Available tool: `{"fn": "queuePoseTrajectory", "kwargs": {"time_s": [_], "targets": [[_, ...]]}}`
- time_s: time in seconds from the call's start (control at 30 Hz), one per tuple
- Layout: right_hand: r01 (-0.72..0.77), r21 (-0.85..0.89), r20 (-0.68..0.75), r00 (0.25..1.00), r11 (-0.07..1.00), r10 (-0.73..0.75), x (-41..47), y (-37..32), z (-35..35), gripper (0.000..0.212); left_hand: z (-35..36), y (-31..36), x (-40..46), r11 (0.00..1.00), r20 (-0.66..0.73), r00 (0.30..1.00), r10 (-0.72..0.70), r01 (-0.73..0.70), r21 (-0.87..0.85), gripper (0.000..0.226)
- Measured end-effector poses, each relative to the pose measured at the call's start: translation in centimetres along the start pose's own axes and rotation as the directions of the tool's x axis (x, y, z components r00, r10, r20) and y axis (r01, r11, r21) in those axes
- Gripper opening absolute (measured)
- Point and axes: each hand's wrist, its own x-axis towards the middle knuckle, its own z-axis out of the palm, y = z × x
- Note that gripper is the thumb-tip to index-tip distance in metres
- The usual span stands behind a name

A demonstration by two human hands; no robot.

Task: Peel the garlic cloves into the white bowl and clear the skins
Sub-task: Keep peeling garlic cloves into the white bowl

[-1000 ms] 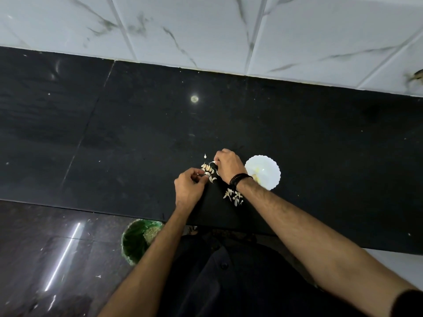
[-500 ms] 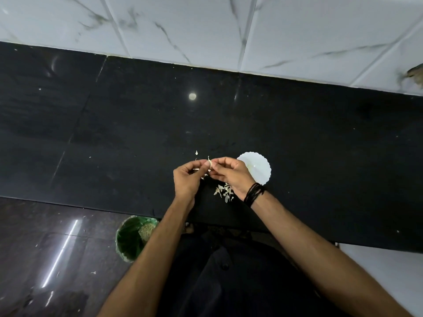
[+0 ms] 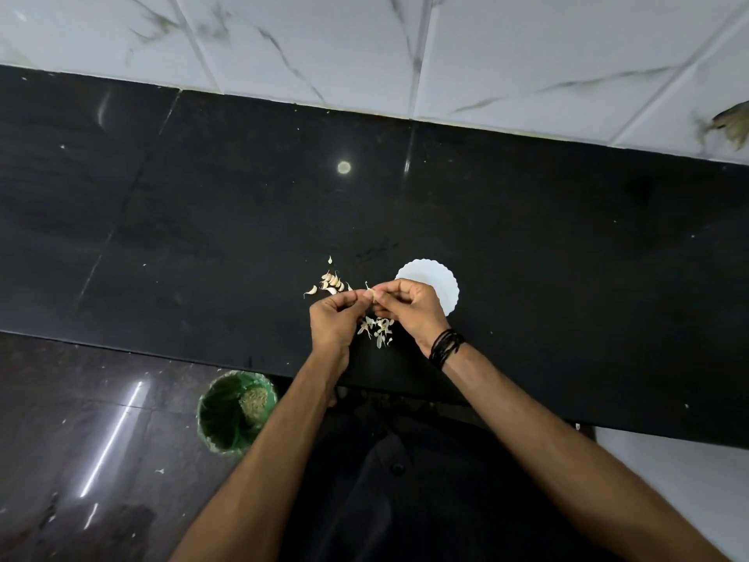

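Head view: left hand [image 3: 333, 318] and right hand [image 3: 411, 306] both pinch one garlic clove [image 3: 369, 293] in curled fingers. Loose skins [image 3: 377, 328] lie just below; white bowl [image 3: 439, 283] sits right

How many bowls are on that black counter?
1: a white bowl with a scalloped rim sits on the counter, just beyond the right hand, which partly covers it.

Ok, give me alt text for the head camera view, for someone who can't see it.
Two bare hands, left hand and right hand, pinch one small pale garlic clove above a glossy black stone counter. Loose unpeeled cloves lie beyond, papery skins beneath, a scalloped white bowl right.
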Motion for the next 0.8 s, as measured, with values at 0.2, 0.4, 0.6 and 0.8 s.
{"fn": "queuePoseTrajectory", "kwargs": {"time_s": [0.2,0.4,0.6,0.8], "targets": [[0.029,-0.023,-0.006,1.0,0.999,-0.029,-0.6,0.4,-0.3,0.012,0.7,-1.1,-0.6,1.0,0.0,1.0,0.001,-0.001,-0.01,0.007],[0.048,-0.069,0.0,0.999,0.996,-0.049,-1.2,0.9,-0.5,0.006,0.6,-2.0,-1.1,0.999,0.073,0.997,-0.035,0.035,-0.008,0.012],[0.113,-0.225,-0.038,0.991,0.968,-0.125,-1.3,1.4,-0.6,0.007,0.6,-1.9,-1.2,0.998,0.101,0.995,-0.027,0.021,0.058,0.017],[0.222,-0.378,-0.047,0.965,0.899,-0.259,-2.1,1.4,-0.4,0.008,0.5,-1.5,-1.2,0.997,0.147,0.989,-0.035,0.024,0.079,0.02]]}}
